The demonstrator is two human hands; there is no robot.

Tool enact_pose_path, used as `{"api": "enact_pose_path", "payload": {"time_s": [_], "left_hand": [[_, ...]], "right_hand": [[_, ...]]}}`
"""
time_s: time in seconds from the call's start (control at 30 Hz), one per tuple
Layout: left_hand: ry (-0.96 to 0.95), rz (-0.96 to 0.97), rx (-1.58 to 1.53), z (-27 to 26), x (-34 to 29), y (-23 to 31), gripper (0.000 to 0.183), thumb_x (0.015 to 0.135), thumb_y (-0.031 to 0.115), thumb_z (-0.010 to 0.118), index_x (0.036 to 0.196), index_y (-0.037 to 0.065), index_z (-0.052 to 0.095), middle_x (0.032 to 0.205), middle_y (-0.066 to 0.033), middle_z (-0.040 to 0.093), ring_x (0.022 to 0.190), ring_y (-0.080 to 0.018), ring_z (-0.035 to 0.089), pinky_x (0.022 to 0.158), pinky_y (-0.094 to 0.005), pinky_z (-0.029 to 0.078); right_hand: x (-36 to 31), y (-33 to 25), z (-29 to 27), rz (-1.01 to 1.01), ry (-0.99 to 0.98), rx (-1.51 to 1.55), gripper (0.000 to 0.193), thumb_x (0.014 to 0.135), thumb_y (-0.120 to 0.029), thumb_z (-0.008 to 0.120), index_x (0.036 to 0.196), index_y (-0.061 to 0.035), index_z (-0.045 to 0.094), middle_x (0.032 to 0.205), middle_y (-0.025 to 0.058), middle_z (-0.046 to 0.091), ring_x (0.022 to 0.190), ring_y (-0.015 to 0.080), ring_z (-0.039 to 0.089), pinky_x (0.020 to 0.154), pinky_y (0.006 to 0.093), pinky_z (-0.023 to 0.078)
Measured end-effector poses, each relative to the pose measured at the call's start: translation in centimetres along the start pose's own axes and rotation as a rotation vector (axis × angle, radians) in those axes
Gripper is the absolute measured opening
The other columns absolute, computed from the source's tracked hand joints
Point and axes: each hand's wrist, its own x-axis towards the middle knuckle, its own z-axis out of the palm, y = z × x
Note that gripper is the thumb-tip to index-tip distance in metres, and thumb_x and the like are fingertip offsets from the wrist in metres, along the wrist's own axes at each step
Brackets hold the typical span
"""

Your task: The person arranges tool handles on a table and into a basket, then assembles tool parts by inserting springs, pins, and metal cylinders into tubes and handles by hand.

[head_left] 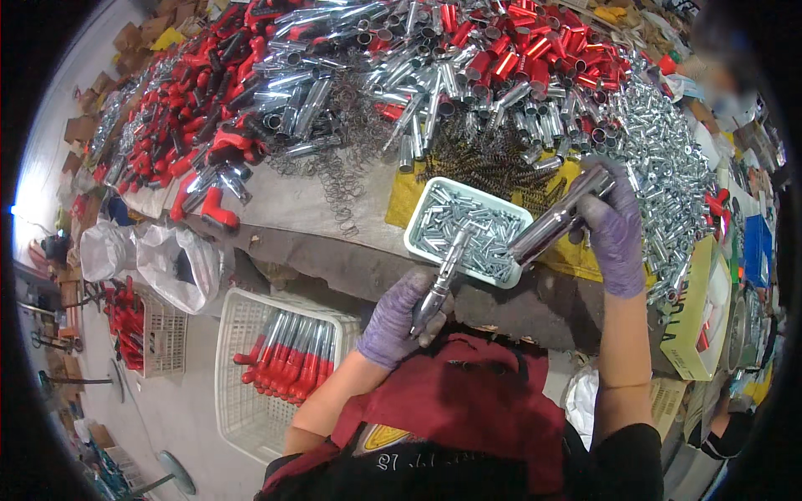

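My left hand (pixel 391 324), in a purple glove, is closed around a slim metal shaft assembly (pixel 449 271) with a dark pointed lower end. Its upper end reaches over a pale plastic tray (pixel 411 225) that holds many small silvery screw-like pieces (pixel 447 221). Gripped in my right hand (pixel 616 230), also gloved in purple, is a shiny chrome tube (pixel 547 231). The tube slants down to the left, its lower end over the tray's right edge. The two metal parts are apart from each other.
Behind the tray lie dark coil springs (pixel 493 163) on yellow cloth. Heaps of chrome tubes (pixel 309 104), red tubes (pixel 535 54), red-handled pieces (pixel 219 209) and small silvery parts (pixel 660 142) cover the table. A white crate (pixel 238 409) with red-handled tools stands below left.
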Motion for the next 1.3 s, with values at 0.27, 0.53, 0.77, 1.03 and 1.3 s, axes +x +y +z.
{"api": "enact_pose_path", "payload": {"time_s": [0.27,0.53,0.77,1.03,1.3], "left_hand": [[-0.095,-0.037,0.478,1.6,-0.7,-0.4,0.055,0.080,0.058,0.055,0.092,0.004,0.056,0.063,-0.0022,0.055,0.041,-0.0055,0.042,0.035,-0.0189,0.029],[-0.242,-0.145,0.215,2.8,-1.2,-2.8,0.064,0.077,0.063,0.055,0.105,0.006,0.056,0.073,-0.0015,0.058,0.050,-0.0041,0.048,0.043,-0.0166,0.035],[-0.087,-0.056,0.263,5.3,-1.9,-3.2,0.069,0.076,0.052,0.064,0.126,0.009,0.045,0.094,-0.0018,0.057,0.071,-0.0041,0.052,0.053,-0.0178,0.039],[-0.093,-0.075,0.341,2.1,-1.3,-1.8,0.043,0.085,0.036,0.060,0.117,0.010,0.048,0.062,-0.0002,0.048,0.041,-0.0075,0.039,0.036,-0.0194,0.029],[0.044,0.067,0.212,1.5,-1.3,-1.0,0.052,0.078,0.039,0.067,0.117,0.009,0.048,0.066,-0.0004,0.048,0.043,-0.0062,0.038,0.035,-0.0187,0.029]], "right_hand": [[-0.3,1.5,0.6,-0.113,-0.250,-0.023,0.039,0.077,-0.017,0.061,0.113,-0.0090,0.050,0.088,0.0014,0.055,0.070,0.0124,0.057,0.052,0.0269,0.048],[-3.6,2.5,3.2,-0.092,-0.285,-0.530,0.040,0.089,-0.035,0.037,0.073,-0.0043,0.057,0.066,0.0130,0.056,0.065,0.0282,0.057,0.061,0.0350,0.044],[-6.1,5.8,4.5,-0.204,-0.344,-0.529,0.037,0.089,-0.032,0.037,0.074,-0.0050,0.057,0.066,0.0125,0.057,0.065,0.0299,0.058,0.061,0.0361,0.044],[0.5,3.7,5.2,0.033,-0.679,-0.590,0.021,0.087,-0.020,0.045,0.090,-0.0036,0.058,0.082,0.0137,0.061,0.078,0.0301,0.061,0.069,0.0368,0.048],[3.4,8.5,8.5,-0.069,-0.697,-1.360,0.023,0.078,-0.011,0.051,0.100,-0.0084,0.058,0.093,0.0142,0.061,0.090,0.0299,0.060,0.079,0.0390,0.049]]}}
